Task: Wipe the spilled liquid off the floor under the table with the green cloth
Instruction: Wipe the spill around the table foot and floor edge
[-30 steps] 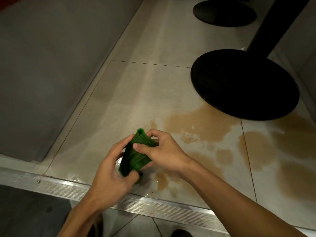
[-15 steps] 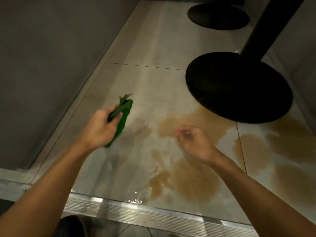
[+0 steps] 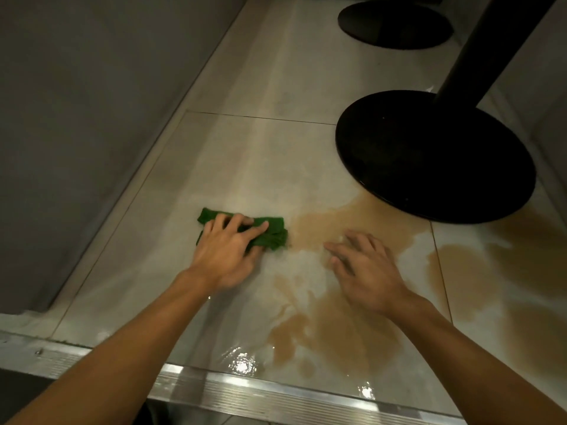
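The green cloth (image 3: 271,236) lies bunched on the pale floor tile, just left of the brown spilled liquid (image 3: 346,222). My left hand (image 3: 228,250) presses flat on the cloth with fingers spread over it. My right hand (image 3: 365,269) hovers low over the spill with fingers apart and nothing in it. The brown puddles spread from the middle of the tile to the right edge of view (image 3: 527,262) and toward the near threshold (image 3: 325,335).
A round black table base (image 3: 429,154) with its black post (image 3: 478,47) stands at the right, touching the spill. A second black base (image 3: 395,23) is farther back. A grey wall (image 3: 76,118) runs along the left. A metal threshold strip (image 3: 276,394) crosses the near edge.
Both hands held the cloth together, then my right hand let go. My left hand carried the cloth left and up, and now has pressed it down on the floor beside the spill.
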Tool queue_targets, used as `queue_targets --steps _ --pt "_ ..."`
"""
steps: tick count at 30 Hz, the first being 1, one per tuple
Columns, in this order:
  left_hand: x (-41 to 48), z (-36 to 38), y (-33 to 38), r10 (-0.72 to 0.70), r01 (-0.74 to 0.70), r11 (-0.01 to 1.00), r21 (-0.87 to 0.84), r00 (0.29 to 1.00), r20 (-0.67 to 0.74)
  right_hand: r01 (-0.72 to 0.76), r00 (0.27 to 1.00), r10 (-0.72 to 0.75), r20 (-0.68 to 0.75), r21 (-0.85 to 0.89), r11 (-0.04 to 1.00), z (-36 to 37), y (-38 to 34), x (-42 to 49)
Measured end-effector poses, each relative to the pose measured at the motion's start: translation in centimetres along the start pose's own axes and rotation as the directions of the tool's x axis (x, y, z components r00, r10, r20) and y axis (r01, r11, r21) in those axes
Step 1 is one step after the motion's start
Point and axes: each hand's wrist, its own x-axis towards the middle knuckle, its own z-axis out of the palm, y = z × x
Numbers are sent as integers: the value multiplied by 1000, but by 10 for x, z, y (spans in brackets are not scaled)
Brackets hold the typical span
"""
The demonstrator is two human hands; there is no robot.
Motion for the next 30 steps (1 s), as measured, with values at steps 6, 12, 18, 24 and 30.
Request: queue_targets --steps 6,12,18,24,30 --pt "-76 7 7 1 -3 999 -49 999 -42 -16 1000 16 4 12 1000 2 -3 -1" --pt "-54 8 5 -71 64 986 -151 997 -40 -27 999 27 31 15 1000 2 -2 -3" --pt "-40 11 6 -116 103 977 -185 991 -62 -28 999 27 42 25 999 -1 -4 -4" --pt "-115 12 32 -110 87 969 -231 990 -87 -33 999 32 41 25 999 1 -6 -4" --pt "-165 19 90 -185 150 940 -306 979 -88 -34 998 33 60 17 999 0 -6 -4"
